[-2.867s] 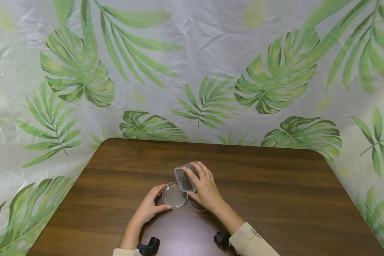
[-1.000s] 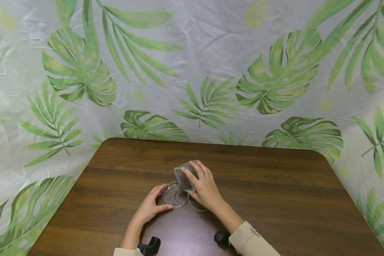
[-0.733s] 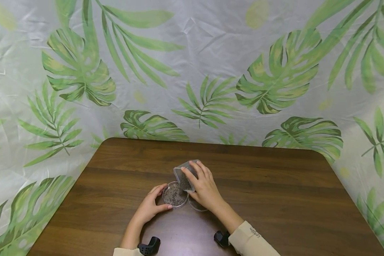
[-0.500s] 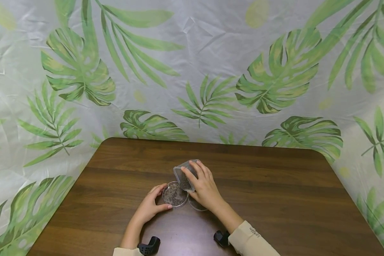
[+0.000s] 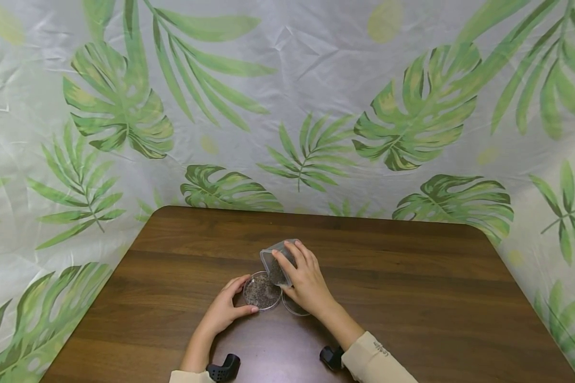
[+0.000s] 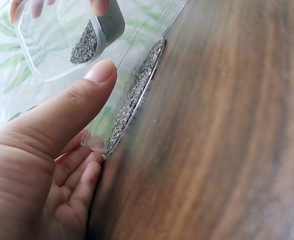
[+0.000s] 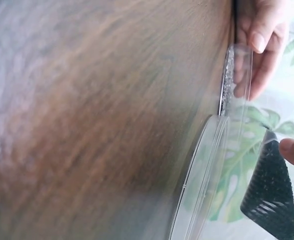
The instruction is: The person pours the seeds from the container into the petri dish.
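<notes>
My left hand (image 5: 224,307) holds a clear round petri dish (image 6: 146,87) at its rim, thumb on the near side and fingers on the far side. Dark grey granules (image 5: 259,291) cover the bottom of this dish, which sits flat on the table. Over its right edge, my right hand (image 5: 306,274) grips a clear plastic tub (image 5: 271,260), tilted with its mouth toward the dish. More granules (image 6: 85,45) lie heaped inside the tub against its lower wall. A second clear round dish or lid (image 7: 199,175) stands beside the first, partly hidden under my right hand.
The dark brown wooden table (image 5: 388,276) has rounded far corners and meets a leaf-patterned curtain (image 5: 306,80) behind. Black wrist devices (image 5: 224,368) are strapped on both forearms, close above the front of the table.
Granules have poured from the tub into the petri dish, which showed bare earlier and now has a thickening layer. Both hands have stayed nearly in place, the tub tipped slightly further.
</notes>
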Tool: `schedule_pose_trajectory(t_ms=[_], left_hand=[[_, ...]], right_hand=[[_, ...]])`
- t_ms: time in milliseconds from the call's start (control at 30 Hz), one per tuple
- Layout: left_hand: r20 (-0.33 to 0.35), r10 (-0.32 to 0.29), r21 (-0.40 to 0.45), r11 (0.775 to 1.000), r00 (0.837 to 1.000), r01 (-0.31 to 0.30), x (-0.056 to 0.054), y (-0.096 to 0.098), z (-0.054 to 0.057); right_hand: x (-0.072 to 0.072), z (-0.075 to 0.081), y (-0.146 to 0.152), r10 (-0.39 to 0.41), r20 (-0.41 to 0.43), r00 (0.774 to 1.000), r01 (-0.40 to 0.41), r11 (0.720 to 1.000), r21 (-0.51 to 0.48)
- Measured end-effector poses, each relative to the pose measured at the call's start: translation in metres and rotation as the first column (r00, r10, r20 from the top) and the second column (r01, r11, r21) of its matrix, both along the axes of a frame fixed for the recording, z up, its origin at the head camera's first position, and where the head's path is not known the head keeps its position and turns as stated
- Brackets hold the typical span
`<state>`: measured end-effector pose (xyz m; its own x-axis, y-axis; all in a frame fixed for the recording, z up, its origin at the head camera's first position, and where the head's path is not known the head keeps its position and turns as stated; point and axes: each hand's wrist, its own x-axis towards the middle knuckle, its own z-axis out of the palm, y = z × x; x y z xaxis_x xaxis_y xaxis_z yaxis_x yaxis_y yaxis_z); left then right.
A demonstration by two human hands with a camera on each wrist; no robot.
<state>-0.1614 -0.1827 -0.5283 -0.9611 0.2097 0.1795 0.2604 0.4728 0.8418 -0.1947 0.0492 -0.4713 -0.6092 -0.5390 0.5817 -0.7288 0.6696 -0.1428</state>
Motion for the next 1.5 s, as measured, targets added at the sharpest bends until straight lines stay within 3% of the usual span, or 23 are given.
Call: schedule_pose_trajectory(t_ms=[233,500,933,1500], left_hand=[[0.027,0.004,0.005,1.000,1.000,-0.004,0.000,0.000,0.000],[0.013,0.001,0.034,0.999,1.000,-0.002,0.000,0.001,0.001],[-0.008,-0.002,-0.005,1.000,1.000,0.002,-0.002,0.000,0.000],[0.007,0.030,0.008,1.000,1.000,-0.030,0.002,0.007,0.008]], right_hand=[[0.000,-0.001,0.000,-0.013,0.016,1.000,0.013,1.000,-0.009],[0.000,-0.002,0.000,-0.024,0.034,0.999,0.025,0.999,-0.030],[0.001,-0.005,0.002,-0.043,0.085,0.995,0.049,0.996,-0.068],[0.000,-0.009,0.006,-0.041,0.205,0.978,0.092,0.966,-0.243]])
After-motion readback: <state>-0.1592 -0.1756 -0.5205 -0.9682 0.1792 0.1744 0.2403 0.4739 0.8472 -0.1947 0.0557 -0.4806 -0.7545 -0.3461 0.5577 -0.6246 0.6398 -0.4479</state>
